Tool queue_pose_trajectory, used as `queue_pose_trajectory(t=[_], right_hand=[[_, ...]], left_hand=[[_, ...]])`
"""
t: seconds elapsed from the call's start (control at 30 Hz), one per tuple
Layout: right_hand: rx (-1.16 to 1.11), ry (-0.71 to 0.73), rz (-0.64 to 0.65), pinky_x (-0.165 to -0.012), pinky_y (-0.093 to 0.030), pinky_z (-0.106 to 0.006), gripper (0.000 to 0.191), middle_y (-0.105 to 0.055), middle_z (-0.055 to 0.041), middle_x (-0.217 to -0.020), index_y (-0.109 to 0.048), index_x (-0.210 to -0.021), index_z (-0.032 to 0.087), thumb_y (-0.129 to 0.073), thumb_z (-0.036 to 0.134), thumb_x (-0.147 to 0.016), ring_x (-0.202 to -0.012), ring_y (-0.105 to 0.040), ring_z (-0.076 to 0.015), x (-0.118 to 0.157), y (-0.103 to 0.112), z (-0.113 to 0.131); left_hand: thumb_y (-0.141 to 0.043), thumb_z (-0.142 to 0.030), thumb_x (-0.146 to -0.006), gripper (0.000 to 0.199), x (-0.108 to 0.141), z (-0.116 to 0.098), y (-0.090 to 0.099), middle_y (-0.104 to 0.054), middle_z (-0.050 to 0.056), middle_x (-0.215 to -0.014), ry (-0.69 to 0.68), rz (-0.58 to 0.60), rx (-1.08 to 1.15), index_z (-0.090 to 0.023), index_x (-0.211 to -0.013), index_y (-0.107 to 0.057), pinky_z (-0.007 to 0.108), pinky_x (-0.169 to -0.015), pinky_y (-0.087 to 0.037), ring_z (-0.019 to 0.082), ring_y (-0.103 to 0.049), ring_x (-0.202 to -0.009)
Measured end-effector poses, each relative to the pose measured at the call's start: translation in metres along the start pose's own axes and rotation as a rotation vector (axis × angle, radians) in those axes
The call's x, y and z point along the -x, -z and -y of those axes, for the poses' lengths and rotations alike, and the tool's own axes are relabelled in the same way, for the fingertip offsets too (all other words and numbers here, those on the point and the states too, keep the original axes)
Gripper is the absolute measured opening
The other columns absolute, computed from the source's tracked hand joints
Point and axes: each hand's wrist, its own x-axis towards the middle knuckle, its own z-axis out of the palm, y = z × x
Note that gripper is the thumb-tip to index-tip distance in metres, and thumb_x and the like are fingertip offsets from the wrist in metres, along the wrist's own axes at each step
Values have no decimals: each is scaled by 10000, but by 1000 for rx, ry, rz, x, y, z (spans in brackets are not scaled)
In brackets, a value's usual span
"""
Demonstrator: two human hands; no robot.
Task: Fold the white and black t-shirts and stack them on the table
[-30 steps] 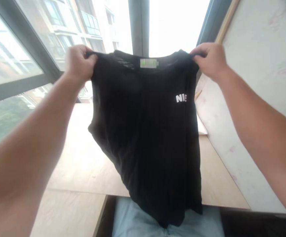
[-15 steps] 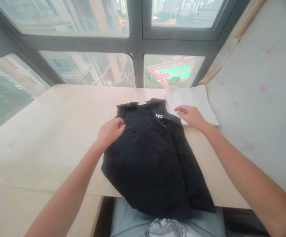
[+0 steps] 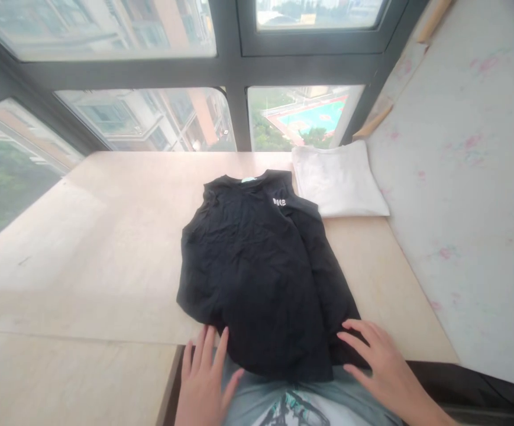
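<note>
A black sleeveless shirt (image 3: pixel 257 266) lies spread on the pale wooden surface, collar toward the window and a small white print on its chest. Its lower hem hangs over the near edge, above my lap. At the hem's left corner is my left hand (image 3: pixel 206 373), fingers spread, with the fingertips at the cloth's edge. My right hand (image 3: pixel 378 361) is at the lower right corner, fingers apart and curved over the black cloth. Neither hand grips the fabric. Along the right side a layer of the shirt shows as a separate overlapping panel.
A folded white cloth (image 3: pixel 340 180) lies at the back right, beside the shirt's shoulder. The wooden tabletop (image 3: pixel 119 236) reaches to the grey window frame (image 3: pixel 234 112). A wall with a floral pattern (image 3: pixel 474 195) stands on the right.
Both hands have come down from the shirt's upper sides to its lower hem, toward me. Their fingers have spread. The shirt stays lying in much the same layout.
</note>
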Motion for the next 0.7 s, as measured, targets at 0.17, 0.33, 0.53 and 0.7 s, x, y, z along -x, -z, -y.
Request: queue_pose_trajectory(t=[0.17, 0.33, 0.53, 0.7], right_hand=[[-30, 38, 36, -953, -547, -434, 413, -600, -88, -1230, -653, -1181, 267, -580, 119, -802, -1124, -606, -253, -15, -2, 5], [-114, 73, 21, -910, -567, -340, 420, -647, -69, -1109, -667, -1116, 229, -403, 33, -855, -1036, -641, -181, -38, -2, 17], [-137, -11, -111, -843, -588, -347, 297, -712, -69, -1007, -696, -1072, 203, -423, 200, -955, -923, -693, -192, -58, 1, 35], [-341, -174, -187, -825, -594, -291, 274, -733, -56, -1069, -717, -1053, 225, -473, 294, -949, -967, -709, -191, -53, 29, 46]], left_hand=[[-543, -557, -879, 678, -51, 26, -13, -514, 180, -1433, -16, 40, -2, -159, -1426, -495, 574, -1124, -308, 390, -445, -1334], [-456, -465, -945, 563, -92, 55, -6, -549, 170, -1391, 104, 89, -6, -158, -1415, -498, 622, -1085, -327, 387, -491, -1279], [-472, -397, -945, 425, -93, 48, 3, -615, 152, -1258, 310, -23, 285, -143, -1275, -561, 471, -996, -485, 305, -592, -1158], [-459, -250, -921, 443, -56, 28, 3, -602, 111, -1296, 355, -67, 655, -203, -1361, -467, 393, -955, -541, 231, -615, -1160]])
